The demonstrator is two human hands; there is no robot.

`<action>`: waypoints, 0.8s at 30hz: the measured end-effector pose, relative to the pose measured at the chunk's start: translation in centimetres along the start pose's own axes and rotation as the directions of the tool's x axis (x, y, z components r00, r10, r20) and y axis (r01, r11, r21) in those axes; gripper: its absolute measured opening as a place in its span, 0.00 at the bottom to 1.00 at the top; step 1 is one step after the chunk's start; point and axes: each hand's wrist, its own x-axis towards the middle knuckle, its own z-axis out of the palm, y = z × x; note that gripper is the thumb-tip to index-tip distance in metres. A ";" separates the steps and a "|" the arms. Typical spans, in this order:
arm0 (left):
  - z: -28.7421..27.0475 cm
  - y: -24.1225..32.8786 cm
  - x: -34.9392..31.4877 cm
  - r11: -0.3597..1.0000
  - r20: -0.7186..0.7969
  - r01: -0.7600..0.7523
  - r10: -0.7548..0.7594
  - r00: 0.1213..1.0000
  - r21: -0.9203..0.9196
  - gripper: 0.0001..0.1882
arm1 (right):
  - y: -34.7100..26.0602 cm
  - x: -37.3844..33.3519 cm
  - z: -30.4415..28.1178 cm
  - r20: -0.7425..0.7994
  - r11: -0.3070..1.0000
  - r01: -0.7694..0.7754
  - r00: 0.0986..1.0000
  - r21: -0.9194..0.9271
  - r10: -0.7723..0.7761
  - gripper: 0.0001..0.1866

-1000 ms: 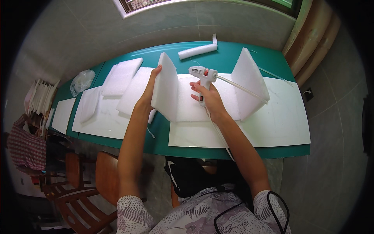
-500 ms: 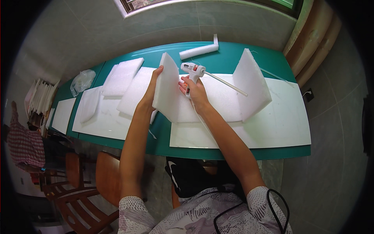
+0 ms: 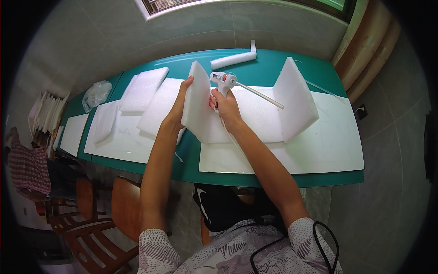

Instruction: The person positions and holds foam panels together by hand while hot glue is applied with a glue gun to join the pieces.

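White foam assembly with a flat base and two upright panels [image 3: 260, 121]: I see it on the right part of the long green table [image 3: 269, 73]. Under it lies a large white rectangular board [image 3: 328, 146]; a second white board [image 3: 127, 141] to the left carries flat white foam sheets [image 3: 143, 91]. The left panel [image 3: 197, 102] and right panel [image 3: 296, 102] rise at the base's two ends. I have the left hand [image 3: 177, 107] holding the left panel from its outer side, a fingertip at the far edge; how far the other fingers curl I cannot tell. I have the right hand [image 3: 228, 109] closed around the handle of a white pistol-shaped glue gun [image 3: 223, 81], nose beside the left panel; whether they touch I cannot tell. An L-shaped white foam strip [image 3: 232, 60] lies on the far side, a crumpled clear plastic bag [image 3: 96, 97] far left. A thin pale glue stick [image 3: 260, 94] juts rightward from the gun's back.
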 end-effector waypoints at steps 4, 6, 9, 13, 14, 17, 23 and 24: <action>0.6 0.5 -0.4 0.999 -0.052 0.008 -0.006 0.999 0.037 0.47 | 0.1 0.1 -0.1 -0.005 1.000 -0.010 1.000 0.010 0.010 0.16; 0.5 0.2 -0.1 1.000 -0.059 0.006 -0.004 0.998 0.028 0.47 | 0.2 0.2 -0.2 0.006 1.000 -0.012 1.000 -0.007 0.012 0.16; 0.2 0.2 0.0 0.999 -0.047 0.012 -0.010 0.999 0.035 0.48 | 0.1 0.4 -0.5 0.022 0.999 -0.022 0.999 -0.029 0.023 0.17; 0.3 0.4 -0.4 0.997 -0.103 0.024 -0.017 0.995 0.067 0.53 | -0.4 -0.3 -0.5 -0.030 0.998 -0.050 0.998 -0.035 0.049 0.18; 0.2 0.5 -0.5 0.998 -0.103 0.025 -0.019 0.995 0.064 0.53 | -0.6 -0.6 -0.5 -0.032 0.998 -0.052 0.998 -0.037 0.051 0.18; 0.2 1.0 -1.0 0.994 -0.108 0.045 -0.034 0.994 0.103 0.56 | -1.2 -1.2 -0.3 -0.018 0.997 -0.049 0.999 -0.060 0.048 0.22; 0.3 0.3 -0.2 0.994 -0.067 0.069 -0.063 0.996 0.083 0.58 | -1.3 -1.5 0.0 0.029 0.998 -0.060 0.998 -0.009 0.060 0.25; 0.3 0.3 -0.2 0.992 -0.072 0.078 -0.070 0.995 0.104 0.59 | -1.2 -1.5 0.0 0.020 0.998 -0.066 0.998 0.000 0.065 0.25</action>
